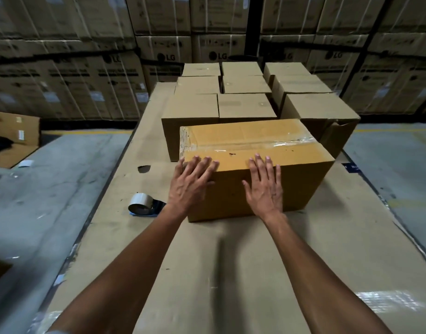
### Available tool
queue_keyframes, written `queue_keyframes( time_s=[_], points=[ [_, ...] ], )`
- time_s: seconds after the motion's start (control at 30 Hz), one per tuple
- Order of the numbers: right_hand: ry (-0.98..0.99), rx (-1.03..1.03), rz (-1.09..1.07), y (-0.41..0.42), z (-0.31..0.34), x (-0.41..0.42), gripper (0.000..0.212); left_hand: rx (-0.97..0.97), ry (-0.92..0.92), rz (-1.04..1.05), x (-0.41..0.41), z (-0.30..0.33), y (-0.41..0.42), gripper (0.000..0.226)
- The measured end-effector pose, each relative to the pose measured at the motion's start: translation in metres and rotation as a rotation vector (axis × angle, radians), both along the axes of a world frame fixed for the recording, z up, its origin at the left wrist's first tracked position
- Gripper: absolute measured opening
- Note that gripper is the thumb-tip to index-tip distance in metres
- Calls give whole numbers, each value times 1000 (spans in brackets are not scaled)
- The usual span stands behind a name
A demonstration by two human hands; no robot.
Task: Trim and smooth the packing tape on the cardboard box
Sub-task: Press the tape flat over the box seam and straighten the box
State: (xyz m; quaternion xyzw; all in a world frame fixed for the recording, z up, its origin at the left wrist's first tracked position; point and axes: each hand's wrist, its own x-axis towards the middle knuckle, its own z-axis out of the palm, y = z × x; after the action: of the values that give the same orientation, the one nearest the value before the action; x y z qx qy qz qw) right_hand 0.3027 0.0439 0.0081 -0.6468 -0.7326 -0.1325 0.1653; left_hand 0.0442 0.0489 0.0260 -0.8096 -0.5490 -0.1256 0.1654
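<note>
A person's two bare arms reach forward over a long work surface (231, 273) covered in flat brown cardboard. In the middle of it sits a yellow-brown cardboard box (267, 189), closed, with one corner turned toward the viewer. A strip of clear packing tape (243, 147) runs across its top along the flap seam and wraps, wrinkled, down the left end.

The left hand (192, 184) lies flat against the box's near left corner, fingers spread and reaching over the top edge, thumb around the corner. The right hand (263, 186) lies flat on the near side face, fingers spread and fingertips just over the top edge. Both hands are open and pressed to the box, gripping nothing.

To the left of the box, near the left wrist, a roll of tape (141, 203) lies on the surface on a dark dispenser. Behind the box stands a cluster of plain closed cartons (243, 104), the nearest touching or just behind it. Beyond, tall stacks of strapped, printed warehouse cartons (62, 80) fill the background above a grey concrete floor (50, 177).
</note>
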Motion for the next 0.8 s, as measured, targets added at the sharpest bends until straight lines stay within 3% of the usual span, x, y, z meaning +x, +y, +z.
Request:
queue_keyframes(
  time_s=[0.23, 0.4, 0.6, 0.8],
  points=[
    [-67, -32, -3, 37, -1, -14, 109, -81, -53, 107, -3, 4, 41, 66],
    [-95, -33, 5, 60, -4, -10, 116, -97, -50, 127, 0, 4, 62, 66],
    [-95, -134, 6, 76, 2, -11, 120, -135, -63, 120, 0, 11, 76, 66],
    [10, -181, -4, 64, 11, -26, 110, -174, -72, 92, -6, 19, 66, 78]
  ],
)
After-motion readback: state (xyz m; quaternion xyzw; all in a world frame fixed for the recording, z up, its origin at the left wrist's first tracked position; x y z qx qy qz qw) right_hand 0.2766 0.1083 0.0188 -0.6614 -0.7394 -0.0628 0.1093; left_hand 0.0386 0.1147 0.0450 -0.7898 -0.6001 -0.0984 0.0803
